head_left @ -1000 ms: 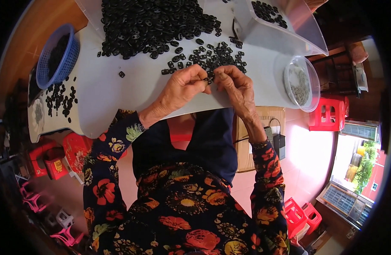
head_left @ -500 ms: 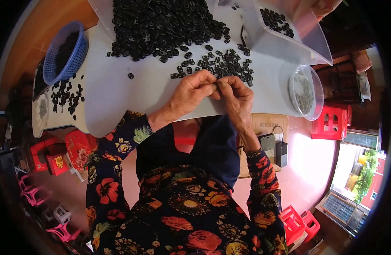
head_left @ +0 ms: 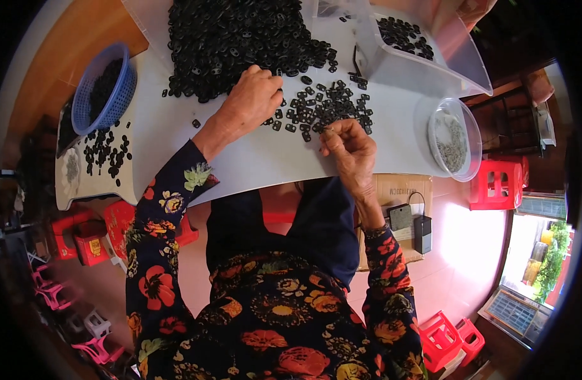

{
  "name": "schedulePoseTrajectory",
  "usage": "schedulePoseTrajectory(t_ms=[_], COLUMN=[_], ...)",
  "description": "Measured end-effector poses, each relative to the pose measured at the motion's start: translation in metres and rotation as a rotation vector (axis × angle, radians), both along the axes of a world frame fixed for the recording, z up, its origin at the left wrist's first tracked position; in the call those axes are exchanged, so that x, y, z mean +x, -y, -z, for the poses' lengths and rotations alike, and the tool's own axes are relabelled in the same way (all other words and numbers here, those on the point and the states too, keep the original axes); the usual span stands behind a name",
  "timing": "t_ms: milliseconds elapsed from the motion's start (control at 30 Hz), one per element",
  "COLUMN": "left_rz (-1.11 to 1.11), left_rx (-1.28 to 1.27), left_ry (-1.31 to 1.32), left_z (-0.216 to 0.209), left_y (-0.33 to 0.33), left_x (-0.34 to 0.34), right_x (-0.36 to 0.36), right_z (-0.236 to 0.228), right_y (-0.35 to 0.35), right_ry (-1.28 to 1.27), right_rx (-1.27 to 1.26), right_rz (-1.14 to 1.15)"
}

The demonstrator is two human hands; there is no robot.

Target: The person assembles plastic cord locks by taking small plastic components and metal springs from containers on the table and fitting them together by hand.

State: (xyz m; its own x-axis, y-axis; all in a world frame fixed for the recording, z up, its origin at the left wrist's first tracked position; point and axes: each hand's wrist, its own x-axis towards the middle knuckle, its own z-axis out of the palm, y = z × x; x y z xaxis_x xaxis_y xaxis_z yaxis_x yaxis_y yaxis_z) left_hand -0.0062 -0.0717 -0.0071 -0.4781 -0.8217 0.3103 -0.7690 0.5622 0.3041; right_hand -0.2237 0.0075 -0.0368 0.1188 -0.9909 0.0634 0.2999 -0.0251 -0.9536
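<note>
At the black heap point(head_left: 234, 41) — left hand point(head_left: 250, 100)

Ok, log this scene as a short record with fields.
Left hand: at the near edge of the big pile of black pieces; its fingertips' hold cannot be made out
Right hand: thumb and forefinger together, at the near edge of the smaller pile of black pieces; anything pinched is too small to tell
Table left: blue basket with dark contents
Table far right: clear bin with black pieces inside
Table right edge: round clear tub, greyish contents
</note>
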Motion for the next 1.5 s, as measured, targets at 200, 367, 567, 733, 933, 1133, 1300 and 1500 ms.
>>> schedulePoseTrajectory(t_ms=[200,367,567,733,933,1133,1300,1500], left_rz=[-0.032,-0.007,-0.028,0.047,0.029,0.034,-0.012,-0.001], left_rx=[0.037,0.091,0.949,1.122,1.029,1.135,1.143,0.732], left_ry=[0.140,-0.033,-0.905,-1.056,-0.985,-1.095,-1.080,-0.711], left_z=[0.004,0.005,-0.013,-0.009,-0.007,-0.005,-0.008,-0.008], left_y=[0.005,0.001,-0.031,-0.035,-0.037,-0.036,-0.038,-0.039], left_x=[-0.007,-0.011,-0.033,-0.043,-0.047,-0.044,-0.047,-0.051], right_x=[0.003,0.004,0.002,0.003,0.004,0.005,0.005,0.005], right_z=[0.002,-0.001,-0.003,0.005,0.003,0.000,0.002,0.002], right_y=[-0.001,0.000,0.000,0.001,0.001,0.001,0.002,0.001], right_ry=[-0.037,-0.085,-0.075,-0.005,0.045,0.054,0.029,0.051], right_rx=[0.006,-0.030,-0.018,-0.018,-0.066,-0.055,-0.073,-0.070], right_rz=[0.028,0.073,0.069,0.082,0.092,0.105,0.103,0.119])
